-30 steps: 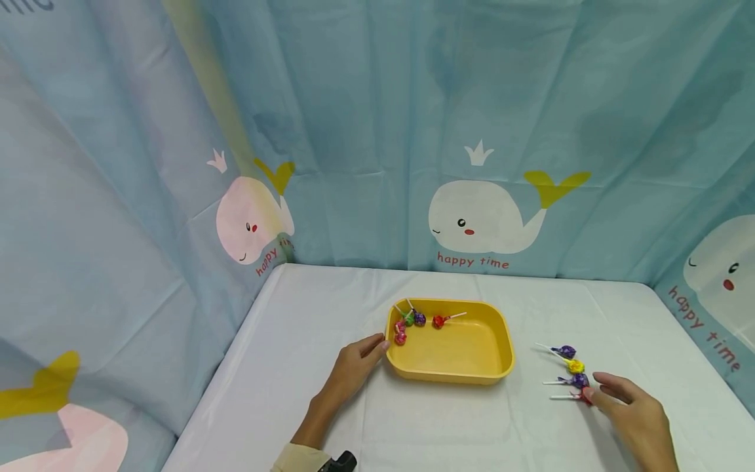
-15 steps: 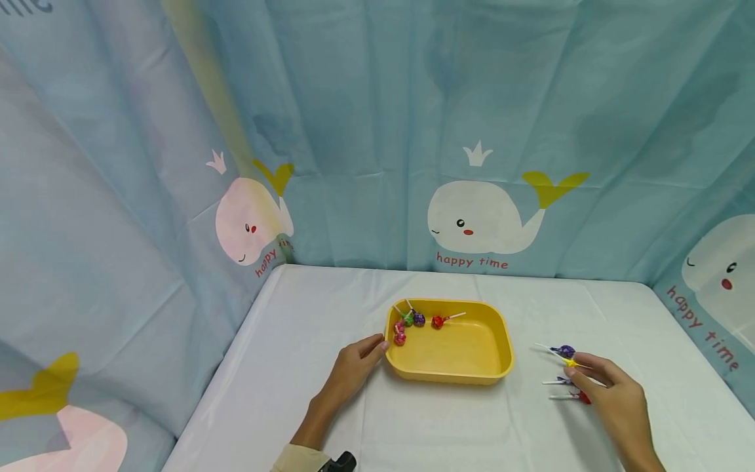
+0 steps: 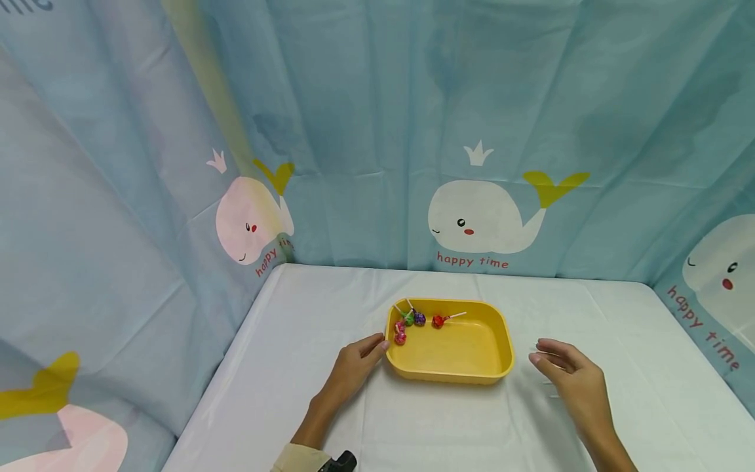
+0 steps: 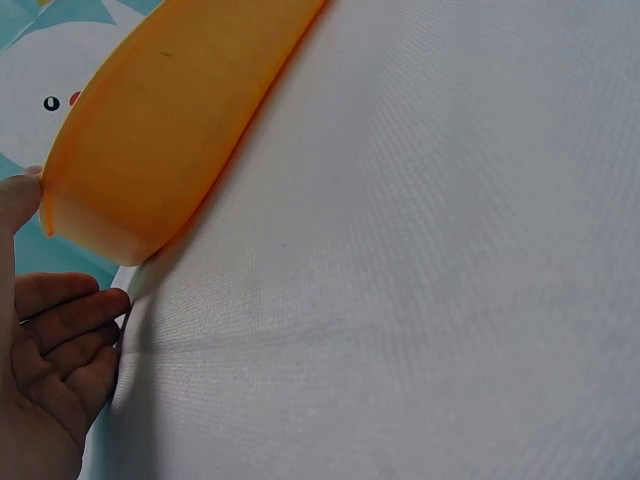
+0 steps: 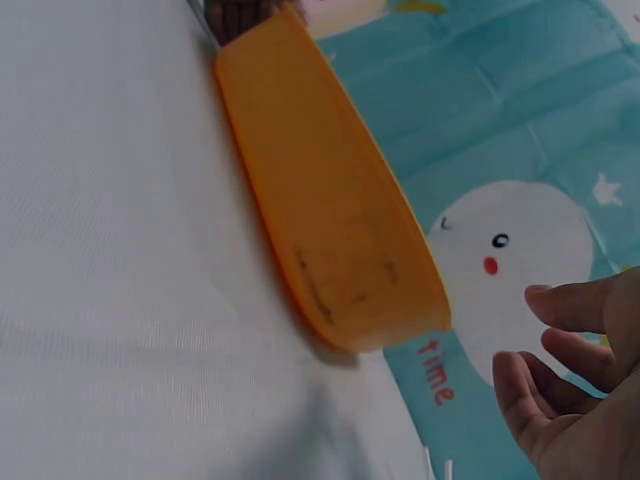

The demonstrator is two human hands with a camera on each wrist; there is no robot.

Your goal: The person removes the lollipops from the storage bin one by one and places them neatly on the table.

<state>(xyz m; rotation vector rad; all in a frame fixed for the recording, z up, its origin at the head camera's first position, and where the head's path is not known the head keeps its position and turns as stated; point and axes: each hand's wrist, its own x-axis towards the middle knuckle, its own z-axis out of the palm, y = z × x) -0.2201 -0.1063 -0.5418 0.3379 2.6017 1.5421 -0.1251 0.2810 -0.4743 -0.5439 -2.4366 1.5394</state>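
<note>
My left hand [image 3: 354,367] is at the left end of a yellow tray [image 3: 454,379], its thumb [image 4: 18,200] touching the rim and its other fingers relaxed below the tray's corner. In the tray lie a red lollipop [image 3: 438,322], a purple lollipop [image 3: 419,318], a green lollipop [image 3: 409,319] and pink lollipops [image 3: 400,337]. My right hand [image 3: 575,383] is over the table right of the tray, fingers loosely bent and spread from the thumb. No candy shows between its fingers [image 5: 515,385]. It covers the row of lollipops there; only a few white sticks [image 5: 448,470] show past it.
A white cloth [image 3: 442,426] covers the table. Blue curtains [image 3: 366,131] printed with whales stand close behind the table and along both sides. A cream sleeve [image 3: 301,457] and a black device [image 3: 339,461] are at my left wrist.
My right hand has moved left from the red lollipop, past the yellow and purple ones, toward the tray, and now hides their heads. My left hand and the tray have stayed in place.
</note>
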